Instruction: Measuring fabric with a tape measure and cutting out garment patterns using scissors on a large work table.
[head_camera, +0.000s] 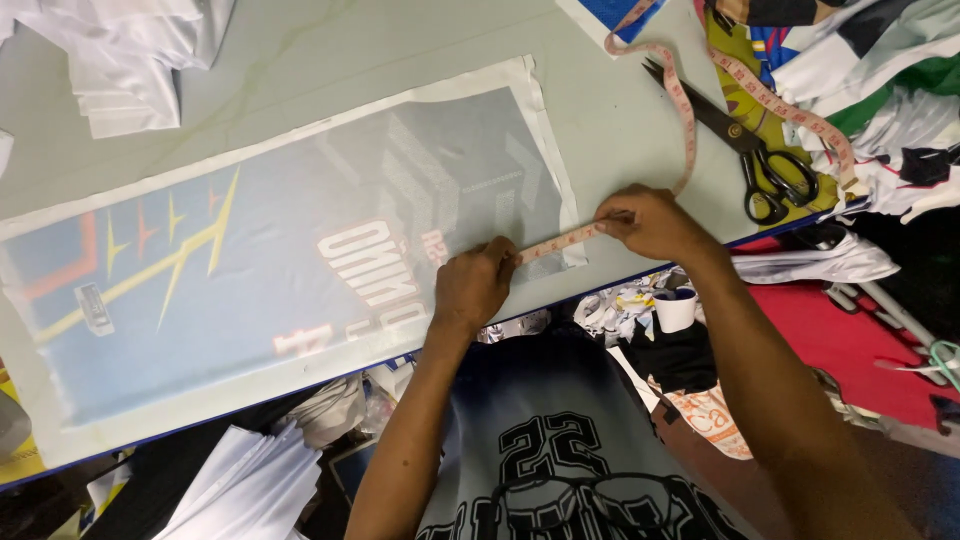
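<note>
Grip: both hands, left hand (473, 283) and right hand (648, 222), pinching measuring tape (560, 241) taut, best kept flat along printed fabric panel (300, 250) edge.

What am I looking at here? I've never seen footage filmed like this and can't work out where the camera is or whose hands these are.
The camera sits on a person's head and looks down, so the two bare arms reaching up from the bottom edge are that person's own. There is only this one view.

The left hand presses one end of a pink measuring tape onto a large printed sheet, blue-grey with yellow lines and white lettering. The right hand pinches the tape further along, pulling that stretch straight across the sheet's right end. The rest of the tape curls away over the pale table.

Black scissors lie to the right on the table, beside heaped coloured fabric. White folded cloth sits at the top left.
</note>
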